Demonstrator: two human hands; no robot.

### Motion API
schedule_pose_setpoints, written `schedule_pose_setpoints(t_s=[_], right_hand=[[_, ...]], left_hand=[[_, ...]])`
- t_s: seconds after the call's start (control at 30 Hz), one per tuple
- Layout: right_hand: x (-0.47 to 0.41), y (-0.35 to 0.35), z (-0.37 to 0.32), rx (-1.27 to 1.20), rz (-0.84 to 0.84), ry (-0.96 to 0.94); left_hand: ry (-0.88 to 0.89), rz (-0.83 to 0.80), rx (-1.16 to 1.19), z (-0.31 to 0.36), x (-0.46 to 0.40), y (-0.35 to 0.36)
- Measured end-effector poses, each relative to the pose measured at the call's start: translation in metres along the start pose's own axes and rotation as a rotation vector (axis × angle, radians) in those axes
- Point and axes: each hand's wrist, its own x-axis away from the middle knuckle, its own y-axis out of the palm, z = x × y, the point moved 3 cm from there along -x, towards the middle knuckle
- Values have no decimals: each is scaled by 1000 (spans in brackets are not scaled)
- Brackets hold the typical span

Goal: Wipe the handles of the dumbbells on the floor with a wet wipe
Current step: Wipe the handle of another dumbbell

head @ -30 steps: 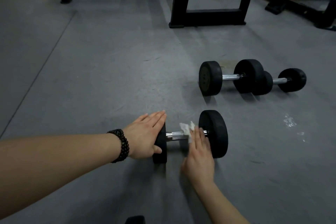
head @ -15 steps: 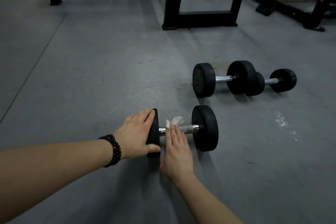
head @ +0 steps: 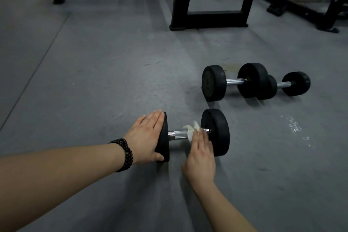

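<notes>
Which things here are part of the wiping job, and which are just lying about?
Part of the job: near black dumbbell with chrome handle, white wet wipe, left hand, right hand, two farther black dumbbells.

Just there: black metal rack frame, black bead bracelet, white floor marks.

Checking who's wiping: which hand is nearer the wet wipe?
Right. The right hand presses the wet wipe on the handle; the left hand rests on the dumbbell's far end, apart from it.
</notes>
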Motion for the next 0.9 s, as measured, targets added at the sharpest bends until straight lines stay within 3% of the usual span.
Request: schedule_pose_setpoints(t_s=[0.17, 0.3, 0.43, 0.57, 0.67, 0.83, 0.9], right_hand=[[7, 4, -25, 57, -30, -220], [-2, 1, -7, -3, 6, 67], [-1, 6, -37, -21, -75, -121], [-23, -4, -15, 18, -23, 80], [-35, -5, -19, 59, 47, 38], [-49, 4, -12, 104, -20, -119], [-66, 2, -10, 77, -7, -74]], left_hand=[[-34, -39, 2, 4, -4, -4], [-42, -49, 21, -2, -9, -8], [-31, -98, 54, -6, -17, -13], [9, -49, 110, -21, -25, -26], [8, 50, 204, -20, -26, -25], [14, 19, 232, -28, -39, -12], [13, -3, 233, -34, -46, -9]])
